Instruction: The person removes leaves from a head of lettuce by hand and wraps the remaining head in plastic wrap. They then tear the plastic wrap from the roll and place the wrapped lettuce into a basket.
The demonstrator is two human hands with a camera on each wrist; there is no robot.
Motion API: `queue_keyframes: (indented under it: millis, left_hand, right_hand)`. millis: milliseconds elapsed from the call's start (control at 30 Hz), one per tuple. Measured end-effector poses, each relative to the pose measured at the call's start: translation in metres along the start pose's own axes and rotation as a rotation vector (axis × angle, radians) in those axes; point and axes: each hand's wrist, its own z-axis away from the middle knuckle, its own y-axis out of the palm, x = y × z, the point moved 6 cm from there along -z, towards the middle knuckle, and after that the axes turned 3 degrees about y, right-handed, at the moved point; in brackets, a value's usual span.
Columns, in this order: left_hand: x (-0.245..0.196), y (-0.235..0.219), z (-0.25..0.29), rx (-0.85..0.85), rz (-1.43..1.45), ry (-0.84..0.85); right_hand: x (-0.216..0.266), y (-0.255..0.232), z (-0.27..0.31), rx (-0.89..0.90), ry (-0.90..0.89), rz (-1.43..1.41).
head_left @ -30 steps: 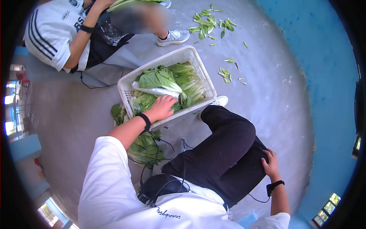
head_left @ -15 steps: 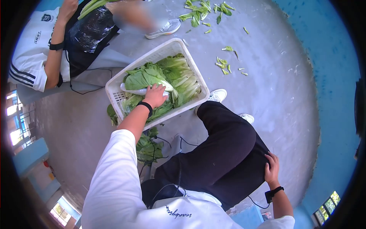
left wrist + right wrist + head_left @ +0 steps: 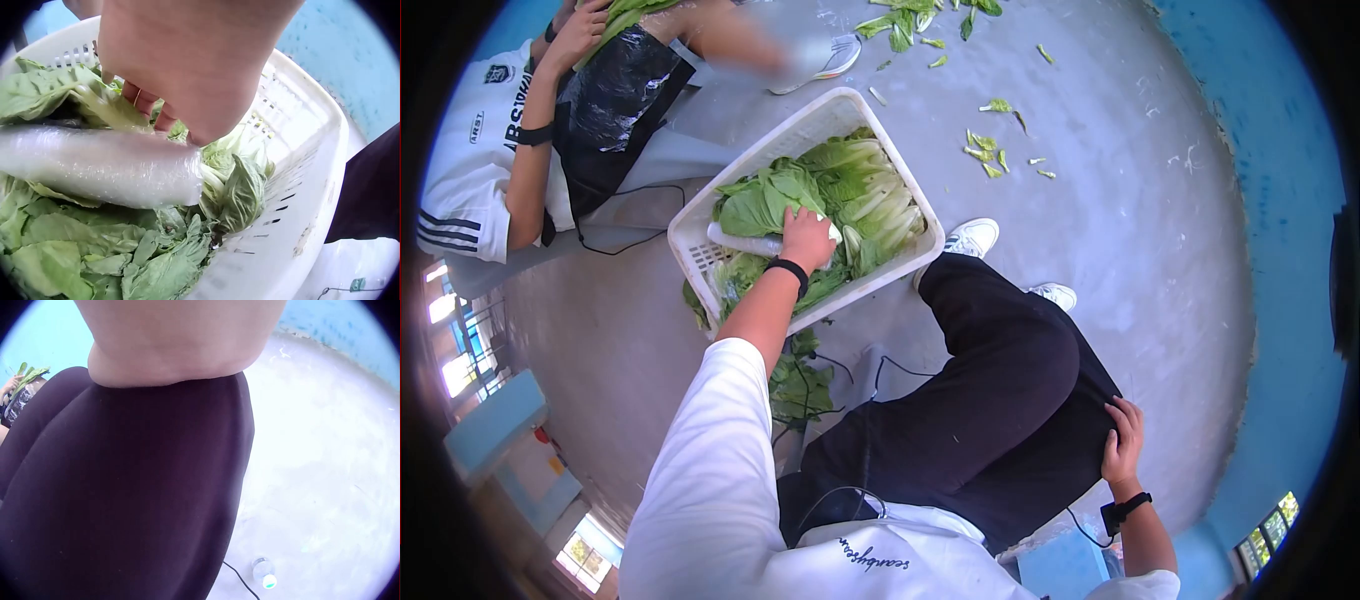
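In the head view, my left hand (image 3: 808, 240) is over the white crate (image 3: 690, 250), its fingers curled round the stem end of a leafy green head (image 3: 770, 200). Beside that head lies a roll of clear film (image 3: 742, 243), which the left wrist view shows as a shiny cylinder (image 3: 100, 165) just under my left hand (image 3: 181, 69). Loose leaves (image 3: 56, 262) fill the crate around the roll. My right hand (image 3: 1123, 440) rests on my dark-trousered thigh and holds nothing; the right wrist view shows only part of this hand (image 3: 181, 344).
Another person (image 3: 530, 160) sits at the upper left, holding greens. Leaf scraps (image 3: 985, 150) lie on the floor beyond the crate. More leaves (image 3: 800, 385) and cables are between the crate and my lap. A bottle (image 3: 264, 570) stands on the floor in the right wrist view.
My left hand has moved from the crate's near part, by the roll's end, up onto the stem end of the leafy head. My right hand stays on the thigh.
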Motion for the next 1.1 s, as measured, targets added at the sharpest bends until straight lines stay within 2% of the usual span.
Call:
queue_keyframes:
  millis: [200,300,467,533,633,733,1000,1100]
  left_hand:
    - [0.002,-0.022,0.017,0.04,0.022,-0.003]
    - [-0.005,-0.043,0.033,0.007,-0.01,0.064]
    - [-0.012,-0.04,0.039,-0.18,-0.087,0.186]
    - [-0.016,-0.057,0.046,-0.251,-0.095,0.228]
    - [-0.018,-0.071,0.056,-0.201,-0.022,0.221]
    - [-0.012,-0.088,0.067,-0.27,-0.014,0.251]
    - [0.025,-0.162,0.13,-0.607,0.454,0.171]
    - [0.039,-0.186,0.156,-0.775,0.674,0.302]
  right_hand:
    - [0.004,-0.001,0.0,-0.01,-0.014,-0.004]
    - [0.01,-0.005,-0.002,-0.025,-0.02,0.002]
    - [0.015,-0.008,0.0,-0.047,-0.035,-0.004]
    - [0.019,-0.007,0.0,-0.055,-0.034,-0.008]
    - [0.022,-0.009,0.004,-0.076,-0.025,-0.007]
    - [0.028,-0.009,0.004,-0.108,-0.045,-0.031]
    - [0.044,-0.019,0.005,-0.157,-0.037,-0.042]
    - [0.047,-0.021,0.007,-0.172,-0.039,-0.039]
